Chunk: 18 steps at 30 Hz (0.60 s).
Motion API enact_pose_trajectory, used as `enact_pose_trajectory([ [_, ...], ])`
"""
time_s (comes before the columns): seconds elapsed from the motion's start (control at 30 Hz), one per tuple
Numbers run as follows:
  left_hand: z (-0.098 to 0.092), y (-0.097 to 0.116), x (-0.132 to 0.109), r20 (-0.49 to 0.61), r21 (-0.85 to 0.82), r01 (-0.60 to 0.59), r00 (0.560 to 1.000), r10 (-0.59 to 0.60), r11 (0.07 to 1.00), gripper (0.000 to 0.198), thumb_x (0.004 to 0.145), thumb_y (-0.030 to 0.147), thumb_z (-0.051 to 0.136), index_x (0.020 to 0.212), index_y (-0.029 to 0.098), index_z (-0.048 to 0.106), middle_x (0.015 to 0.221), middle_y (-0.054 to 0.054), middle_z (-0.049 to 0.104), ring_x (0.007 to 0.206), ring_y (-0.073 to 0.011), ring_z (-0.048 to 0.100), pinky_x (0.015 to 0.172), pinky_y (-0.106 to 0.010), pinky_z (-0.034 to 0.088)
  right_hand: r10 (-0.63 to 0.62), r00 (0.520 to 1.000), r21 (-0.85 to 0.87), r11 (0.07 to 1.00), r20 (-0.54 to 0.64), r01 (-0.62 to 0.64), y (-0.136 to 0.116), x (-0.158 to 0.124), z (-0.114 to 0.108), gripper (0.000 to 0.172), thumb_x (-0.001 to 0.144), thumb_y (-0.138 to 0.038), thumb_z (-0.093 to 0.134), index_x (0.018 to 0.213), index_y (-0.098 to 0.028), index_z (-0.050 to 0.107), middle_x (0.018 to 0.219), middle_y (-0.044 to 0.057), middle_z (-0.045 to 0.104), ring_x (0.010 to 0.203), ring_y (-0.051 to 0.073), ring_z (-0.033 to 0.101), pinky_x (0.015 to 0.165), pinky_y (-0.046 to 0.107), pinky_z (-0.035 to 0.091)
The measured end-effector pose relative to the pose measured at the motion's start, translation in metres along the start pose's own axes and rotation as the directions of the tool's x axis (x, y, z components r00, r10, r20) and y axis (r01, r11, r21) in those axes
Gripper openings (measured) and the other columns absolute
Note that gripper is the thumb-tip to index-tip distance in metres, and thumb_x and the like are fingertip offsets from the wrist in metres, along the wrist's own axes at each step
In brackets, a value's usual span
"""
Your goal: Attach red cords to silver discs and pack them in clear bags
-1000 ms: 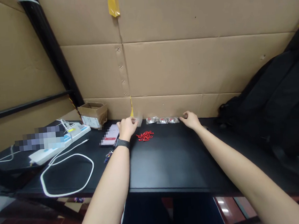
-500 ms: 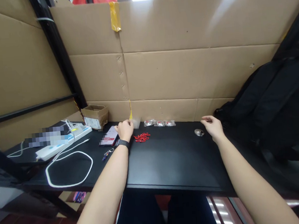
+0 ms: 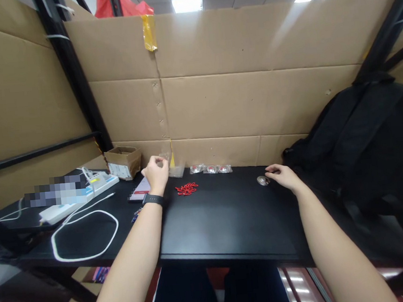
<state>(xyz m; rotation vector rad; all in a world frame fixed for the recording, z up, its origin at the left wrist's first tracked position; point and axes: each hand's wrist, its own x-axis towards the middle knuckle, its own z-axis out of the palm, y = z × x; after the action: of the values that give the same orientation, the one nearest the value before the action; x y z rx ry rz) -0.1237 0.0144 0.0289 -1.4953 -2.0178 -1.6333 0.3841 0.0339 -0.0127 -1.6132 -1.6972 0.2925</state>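
Observation:
My left hand (image 3: 156, 174), with a dark watch on its wrist, is raised at the back left of the black table. Its thumb and fingertips pinch a clear plastic bag (image 3: 165, 156), which is hard to make out against the cardboard. Another clear bag (image 3: 177, 171) lies just right of it. Below, red knotted cord (image 3: 186, 189) rests on the table. On the right, a small shiny round metal piece (image 3: 262, 181) lies flat. My right hand (image 3: 284, 176) is beside it, thumb and fingers slightly apart, fingertips at its right edge; whether they touch I cannot tell.
Several small clear packets (image 3: 210, 169) line the back by the cardboard wall (image 3: 218, 102). At left are a phone-like flat item (image 3: 141, 189), keys (image 3: 136, 215), a small box (image 3: 124, 161), a power strip (image 3: 72, 203) and a white cable (image 3: 87, 258). A black backpack (image 3: 373, 145) stands right.
My left hand has lifted and shifted left, with clear plastic now showing at its fingertips. My right hand has come closer to the round metal piece. The view has tilted slightly.

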Motion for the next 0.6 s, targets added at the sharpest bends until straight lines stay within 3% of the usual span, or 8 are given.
enact_pose_trajectory([
  [0.07, 0.003, 0.018, -0.013, 0.18, -0.139, -0.145, 0.969, 0.169, 0.98, 0.011, 0.085, 0.031, 0.054, 0.088, 0.022, 0.061, 0.088, -0.004, 0.074, 0.087, -0.0203, 0.069, 0.082, -0.03, 0.048, -0.027, 0.99, 0.028, 0.999, 0.14, 0.024, -0.005, -0.004, 0.0, 0.042, 0.069, -0.039, 0.076, 0.105, -0.016, 0.074, 0.107, 0.013, 0.075, 0.081, 0.022, 0.07, 0.08, 0.034, 0.054],
  [0.1, 0.006, 0.028, -0.023, 0.286, -0.205, -0.219, 0.919, 0.272, 0.954, 0.011, 0.085, 0.03, 0.054, 0.087, 0.022, 0.061, 0.086, -0.003, 0.074, 0.083, -0.0192, 0.07, 0.078, -0.028, 0.049, -0.034, 0.981, 0.041, 0.999, 0.193, 0.027, -0.008, -0.006, 0.0, 0.047, 0.067, -0.038, 0.078, 0.108, -0.016, 0.073, 0.109, 0.013, 0.074, 0.082, 0.022, 0.07, 0.081, 0.034, 0.055],
  [0.17, 0.014, 0.049, -0.048, 0.466, -0.3, -0.374, 0.746, 0.477, 0.878, 0.009, 0.085, 0.028, 0.055, 0.086, 0.023, 0.062, 0.082, -0.002, 0.073, 0.077, -0.018, 0.069, 0.071, -0.026, 0.049, -0.046, 0.963, 0.061, 0.998, 0.266, 0.031, -0.011, -0.01, 0.001, 0.053, 0.064, -0.034, 0.082, 0.113, -0.015, 0.072, 0.109, 0.013, 0.075, 0.087, 0.023, 0.07, 0.084, 0.034, 0.055],
  [0.23, 0.023, 0.067, -0.077, 0.57, -0.345, -0.501, 0.559, 0.601, 0.794, 0.008, 0.082, 0.021, 0.056, 0.086, 0.024, 0.062, 0.079, -0.001, 0.073, 0.073, -0.0173, 0.068, 0.07, -0.025, 0.048, -0.054, 0.95, 0.066, 0.997, 0.306, 0.035, -0.012, -0.012, 0.001, 0.055, 0.063, -0.028, 0.082, 0.115, -0.015, 0.07, 0.107, 0.011, 0.075, 0.091, 0.024, 0.07, 0.087, 0.034, 0.055],
  [0.3, 0.029, 0.08, -0.101, 0.64, -0.332, -0.585, 0.437, 0.632, 0.74, 0.01, 0.079, 0.018, 0.057, 0.085, 0.024, 0.063, 0.079, -0.001, 0.072, 0.073, -0.0183, 0.069, 0.07, -0.026, 0.048, -0.047, 0.95, 0.04, 0.999, 0.308, 0.036, -0.01, -0.012, 0.003, 0.052, 0.063, -0.024, 0.081, 0.113, -0.015, 0.071, 0.107, 0.011, 0.075, 0.092, 0.023, 0.07, 0.088, 0.034, 0.055],
  [0.4, 0.033, 0.089, -0.122, 0.656, -0.335, -0.664, 0.345, 0.671, 0.669, 0.015, 0.082, 0.024, 0.059, 0.096, 0.024, 0.063, 0.087, -0.003, 0.073, 0.081, -0.0221, 0.07, 0.072, -0.029, 0.05, -0.025, 0.97, -0.028, 0.999, 0.241, 0.033, -0.006, -0.009, 0.007, 0.045, 0.067, -0.026, 0.079, 0.11, -0.015, 0.072, 0.106, 0.011, 0.075, 0.089, 0.022, 0.071, 0.086, 0.034, 0.055],
  [0.5, 0.03, 0.092, -0.128, 0.639, -0.407, -0.681, 0.265, 0.722, 0.609, 0.028, 0.084, 0.029, 0.061, 0.111, 0.024, 0.06, 0.095, -0.004, 0.074, 0.087, -0.0237, 0.07, 0.077, -0.032, 0.052, -0.035, 0.981, -0.08, 0.996, 0.193, 0.051, -0.003, -0.006, 0.011, 0.042, 0.068, -0.028, 0.079, 0.108, -0.017, 0.073, 0.104, 0.01, 0.076, 0.085, 0.022, 0.071, 0.083, 0.033, 0.055],
  [0.6, 0.025, 0.094, -0.127, 0.623, -0.457, -0.678, 0.217, 0.751, 0.575, 0.031, 0.085, 0.028, 0.061, 0.116, 0.024, 0.059, 0.099, -0.004, 0.073, 0.091, -0.0231, 0.07, 0.083, -0.032, 0.052, -0.036, 0.981, -0.104, 0.993, 0.192, 0.057, -0.003, -0.004, 0.013, 0.038, 0.067, -0.03, 0.079, 0.103, -0.019, 0.074, 0.101, 0.009, 0.077, 0.085, 0.022, 0.072, 0.082, 0.033, 0.055],
])
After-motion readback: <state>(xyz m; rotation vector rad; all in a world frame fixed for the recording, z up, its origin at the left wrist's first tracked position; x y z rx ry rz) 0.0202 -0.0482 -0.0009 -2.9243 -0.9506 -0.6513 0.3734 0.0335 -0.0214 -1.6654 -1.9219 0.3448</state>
